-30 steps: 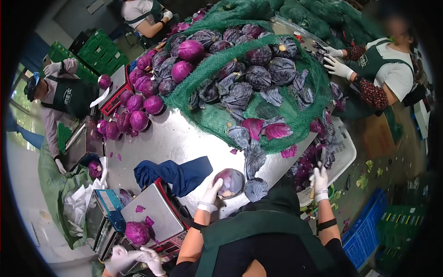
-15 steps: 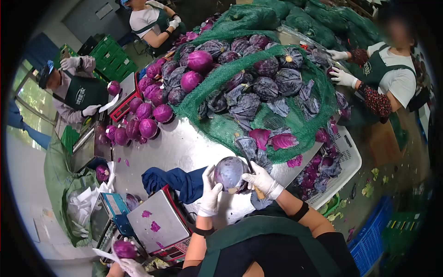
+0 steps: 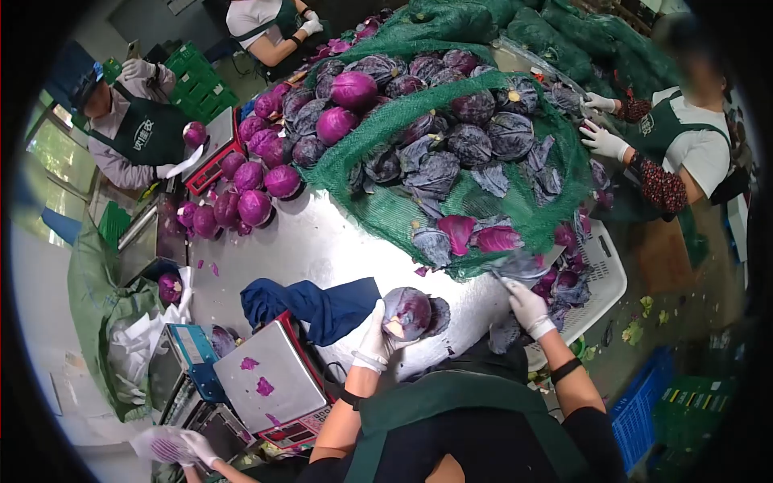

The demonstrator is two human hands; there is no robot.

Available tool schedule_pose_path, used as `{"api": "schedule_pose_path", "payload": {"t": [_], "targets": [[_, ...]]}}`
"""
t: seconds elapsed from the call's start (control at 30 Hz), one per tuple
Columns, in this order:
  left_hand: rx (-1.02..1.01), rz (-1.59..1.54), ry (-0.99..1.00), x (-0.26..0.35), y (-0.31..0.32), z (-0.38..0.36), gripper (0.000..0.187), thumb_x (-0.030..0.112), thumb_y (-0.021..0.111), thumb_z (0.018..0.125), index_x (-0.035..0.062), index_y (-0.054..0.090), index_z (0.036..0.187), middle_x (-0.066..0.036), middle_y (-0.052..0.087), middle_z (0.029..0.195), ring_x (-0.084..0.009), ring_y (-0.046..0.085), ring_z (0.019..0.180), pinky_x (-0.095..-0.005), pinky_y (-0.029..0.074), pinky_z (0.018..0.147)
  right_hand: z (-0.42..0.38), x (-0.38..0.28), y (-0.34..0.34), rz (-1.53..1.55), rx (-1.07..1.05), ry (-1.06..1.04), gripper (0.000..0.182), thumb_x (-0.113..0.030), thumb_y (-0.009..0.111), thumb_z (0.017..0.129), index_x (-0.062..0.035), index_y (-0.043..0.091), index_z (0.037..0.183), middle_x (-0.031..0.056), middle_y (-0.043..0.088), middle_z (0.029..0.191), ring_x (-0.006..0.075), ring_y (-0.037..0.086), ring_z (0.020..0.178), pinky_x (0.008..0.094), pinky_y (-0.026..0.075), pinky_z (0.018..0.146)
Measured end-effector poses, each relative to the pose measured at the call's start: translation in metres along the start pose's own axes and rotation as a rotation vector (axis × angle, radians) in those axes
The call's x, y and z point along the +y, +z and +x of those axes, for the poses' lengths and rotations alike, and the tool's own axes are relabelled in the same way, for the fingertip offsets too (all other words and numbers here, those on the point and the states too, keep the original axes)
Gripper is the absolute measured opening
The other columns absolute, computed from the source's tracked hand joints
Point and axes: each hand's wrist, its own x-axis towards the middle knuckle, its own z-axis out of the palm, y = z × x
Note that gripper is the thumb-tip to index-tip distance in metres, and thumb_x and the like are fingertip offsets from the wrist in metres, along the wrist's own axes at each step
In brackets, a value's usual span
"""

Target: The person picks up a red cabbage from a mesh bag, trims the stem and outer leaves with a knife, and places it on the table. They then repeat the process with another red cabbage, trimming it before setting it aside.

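Observation:
My left hand [image 3: 375, 338], in a white glove, is closed around the lower left side of a red cabbage [image 3: 408, 311] low over the metal table. The cabbage's pale cut stem faces me, and a loose dark outer leaf [image 3: 438, 316] shows at its right side. My right hand [image 3: 529, 309], also gloved, is out to the right near the white crate, closed on a knife whose blade [image 3: 501, 278] points up and left. A blurred dark cabbage leaf [image 3: 521, 265] is right at its fingertips. Another leaf [image 3: 504, 334] hangs below that hand.
A green net [image 3: 378, 211] full of unpeeled cabbages lies ahead; peeled purple cabbages [image 3: 254, 207] are at left. A blue cloth [image 3: 310, 308] and a scale [image 3: 270, 374] sit left of me. The white crate [image 3: 608, 278] holds leaves. Co-workers stand around the table [image 3: 306, 241].
My right hand has moved away from the cabbage to the right, toward the crate, with a leaf at its fingers. The cabbage has turned in my left hand, stem now toward me.

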Motion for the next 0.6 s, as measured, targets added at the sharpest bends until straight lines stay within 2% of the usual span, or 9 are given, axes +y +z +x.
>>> {"api": "schedule_pose_path", "payload": {"t": [0.07, 0.13, 0.2, 0.27, 0.33, 0.4, 0.47, 0.5, 0.6], "targets": [[0.038, 0.074, -0.022, -0.004, 0.015, 0.001, 0.072, 0.058, 0.053, 0.082, 0.009, 0.038, 0.132, -0.015, 0.048, 0.126, -0.031, 0.054, 0.109, -0.0512, 0.051, 0.081, -0.01, -0.005, -0.015, -0.04, -0.003, 0.228, 0.034, -0.016, 0.048, 0.087, -0.0071, 0.053, 0.12, 0.0176, 0.057, 0.112, 0.0306, 0.056, 0.103, 0.0346, 0.047, 0.087], [0.076, 0.167, -0.053, -0.012, 0.024, 0.006, 0.07, 0.056, 0.053, 0.083, 0.0087, 0.037, 0.132, -0.015, 0.048, 0.126, -0.03, 0.055, 0.107, -0.0489, 0.052, 0.081, -0.007, -0.065, -0.022, 0.041, -0.215, 0.055, 0.035, -0.02, 0.048, 0.089, -0.0045, 0.052, 0.12, 0.0185, 0.058, 0.109, 0.0322, 0.056, 0.102, 0.0361, 0.047, 0.086], [0.164, 0.424, 0.036, -0.023, 0.032, 0.017, 0.067, 0.046, 0.058, 0.084, 0.0054, 0.034, 0.132, -0.015, 0.052, 0.119, -0.0255, 0.053, 0.108, -0.046, 0.052, 0.079, -0.007, -0.079, 0.024, 0.194, -0.106, -0.225, 0.036, -0.023, 0.049, 0.089, -0.0011, 0.054, 0.117, 0.0204, 0.058, 0.109, 0.0332, 0.056, 0.102, 0.037, 0.047, 0.086], [-0.041, 0.925, 0.435, -0.028, 0.045, 0.014, 0.094, 0.038, 0.077, 0.067, 0.0001, 0.025, 0.135, -0.02, 0.038, 0.131, -0.032, 0.047, 0.114, -0.0376, 0.039, 0.098, -0.003, -0.101, 0.052, 0.116, 0.009, -0.16, 0.036, -0.02, 0.047, 0.089, 0.0015, 0.052, 0.118, 0.0221, 0.056, 0.113, 0.0333, 0.057, 0.101, 0.0377, 0.046, 0.086], [0.108, 1.516, 0.711, -0.023, 0.059, 0.008, 0.103, 0.039, 0.081, 0.059, -0.0007, 0.024, 0.135, -0.023, 0.032, 0.135, -0.037, 0.04, 0.121, -0.04, 0.038, 0.099, 0.004, -0.099, 0.05, 0.124, -0.038, -0.15, 0.038, -0.021, 0.047, 0.089, 0.0011, 0.051, 0.12, 0.0229, 0.055, 0.114, 0.0333, 0.057, 0.102, 0.0381, 0.047, 0.086], [0.172, 1.562, 0.631, -0.021, 0.065, 0.01, 0.104, 0.039, 0.08, 0.057, -0.0006, 0.025, 0.135, -0.026, 0.032, 0.134, -0.0398, 0.037, 0.122, -0.041, 0.038, 0.098, 0.011, -0.108, 0.04, 0.125, -0.095, -0.143, 0.04, -0.022, 0.047, 0.088, 0.0007, 0.049, 0.122, 0.0237, 0.054, 0.116, 0.0332, 0.057, 0.102, 0.0385, 0.047, 0.085], [0.192, 1.671, 0.569, -0.02, 0.075, 0.011, 0.101, 0.038, 0.078, 0.059, -0.0026, 0.025, 0.135, -0.025, 0.034, 0.132, -0.0399, 0.039, 0.119, -0.0421, 0.039, 0.096, 0.012, -0.123, 0.033, -0.027, -0.187, -0.03, 0.048, -0.027, 0.05, 0.087, 0.0004, 0.045, 0.126, 0.0231, 0.056, 0.113, 0.0328, 0.058, 0.1, 0.04, 0.049, 0.081], [0.229, 1.729, 0.597, -0.025, 0.076, 0.013, 0.098, 0.039, 0.076, 0.06, -0.0046, 0.026, 0.133, -0.024, 0.036, 0.13, -0.0399, 0.041, 0.115, -0.043, 0.041, 0.093, 0.012, -0.122, 0.036, -0.041, -0.162, -0.003, 0.055, -0.036, 0.052, 0.086, -0.0008, 0.043, 0.128, 0.0223, 0.06, 0.107, 0.032, 0.06, 0.095, 0.0404, 0.051, 0.076], [0.26, 1.83, 0.71, -0.026, 0.078, 0.02, 0.096, 0.04, 0.074, 0.061, -0.0054, 0.028, 0.131, -0.024, 0.037, 0.129, -0.0391, 0.041, 0.114, -0.0428, 0.043, 0.091, 0.026, -0.133, 0.022, -0.136, -0.229, 0.133, 0.055, -0.038, 0.05, 0.086, -0.0027, 0.043, 0.129, 0.0171, 0.062, 0.104, 0.0305, 0.062, 0.089, 0.0388, 0.051, 0.072]]}}
